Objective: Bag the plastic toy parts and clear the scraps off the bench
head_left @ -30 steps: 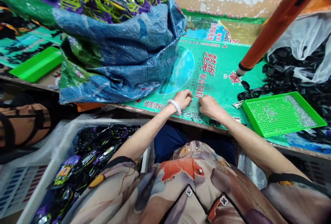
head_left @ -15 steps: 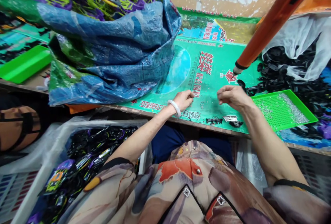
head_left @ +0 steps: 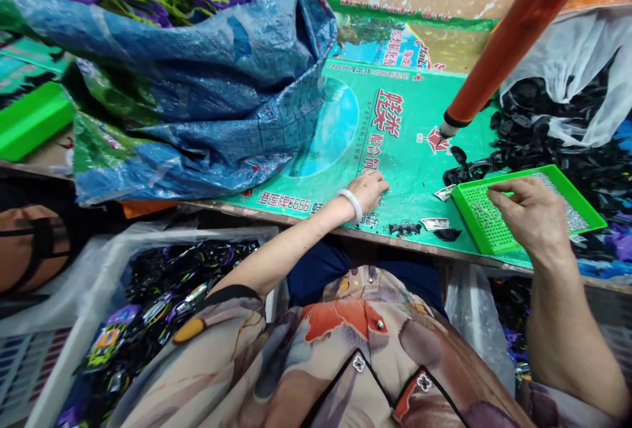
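Right hand (head_left: 536,214) above the perforated tray (head_left: 471,227), left hand (head_left: 368,192) at the green sheet (head_left: 419,102)

On a clock face over the view, the tray lies at 3 o'clock: bright green plastic, rectangular, with low walls, holding scattered small silvery metal pieces (head_left: 577,217). The right hand hides part of it, thumb and forefinger brought near together; whether they pinch something, I cannot tell. The left hand, near the centre, has its fingers curled close together; I cannot tell if they hold anything. A smooth white bracelet (head_left: 353,205) rings this wrist.

The printed sheet makes a flat stretch from the crumpled blue woven bag (head_left: 207,105) at 10 o'clock to the tray. The table's front edge (head_left: 276,217) passes just below the left hand. Toward 2 o'clock an orange electric screwdriver (head_left: 513,39) slants down. Glossy black plastic parts (head_left: 516,128) crowd the tray's far side.
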Tool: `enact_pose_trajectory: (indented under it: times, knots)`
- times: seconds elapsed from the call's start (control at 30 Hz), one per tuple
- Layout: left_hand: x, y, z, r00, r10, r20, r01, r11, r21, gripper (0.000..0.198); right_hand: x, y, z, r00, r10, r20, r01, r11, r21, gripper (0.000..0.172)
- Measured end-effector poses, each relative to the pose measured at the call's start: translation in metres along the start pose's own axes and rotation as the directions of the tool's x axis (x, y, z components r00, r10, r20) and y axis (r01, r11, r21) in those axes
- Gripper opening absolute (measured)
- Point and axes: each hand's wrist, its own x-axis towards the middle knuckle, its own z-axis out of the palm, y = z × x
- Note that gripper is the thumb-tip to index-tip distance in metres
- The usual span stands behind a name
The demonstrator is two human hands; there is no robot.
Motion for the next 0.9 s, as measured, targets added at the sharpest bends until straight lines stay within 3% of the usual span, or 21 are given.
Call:
enact_pose_trajectory:
  times: [0.03,0.1,0.2,0.3,0.47,0.57,0.7,0.9]
  knots:
    - [0.001,0.000,0.001,1.000,0.012,0.010,-0.013,1.000,0.026,0.033,-0.002,-0.010,0.005,1.000,-0.003,0.009,0.002,0.999,0.044,0.012]
    - [0.001,-0.002,0.001,0.999,0.035,0.028,-0.036,0.998,0.047,0.032,-0.004,-0.034,0.019,0.989,-0.023,0.146,0.001,0.989,0.147,0.014]
    - [-0.002,-0.009,-0.001,0.998,0.053,0.037,-0.054,0.998,0.036,0.030,-0.001,-0.067,0.048,0.898,-0.118,0.424,0.041,0.982,0.187,0.018]
    - [-0.011,-0.016,-0.003,0.999,0.042,0.018,-0.042,0.999,-0.016,0.028,0.004,-0.091,0.077,0.813,-0.174,0.556,0.145,0.985,0.097,0.022]
    - [-0.024,-0.019,-0.007,1.000,-0.016,-0.013,0.013,0.979,-0.201,0.022,0.012,-0.116,0.105,0.779,-0.202,0.594,0.246,0.969,0.008,0.036]
    - [-0.028,-0.020,-0.008,0.992,-0.093,-0.088,0.058,0.941,-0.333,0.021,0.016,-0.130,0.113,0.764,-0.220,0.606,0.283,0.959,-0.009,0.037]
    - [-0.033,-0.023,-0.007,0.969,-0.191,-0.156,0.103,0.888,-0.447,0.018,0.017,-0.147,0.113,0.734,-0.231,0.639,0.336,0.941,-0.046,0.038]
    - [-0.035,-0.030,0.000,0.958,-0.250,-0.138,0.133,0.819,-0.559,0.018,0.015,-0.157,0.097,0.720,-0.224,0.657,0.389,0.914,-0.115,0.036]
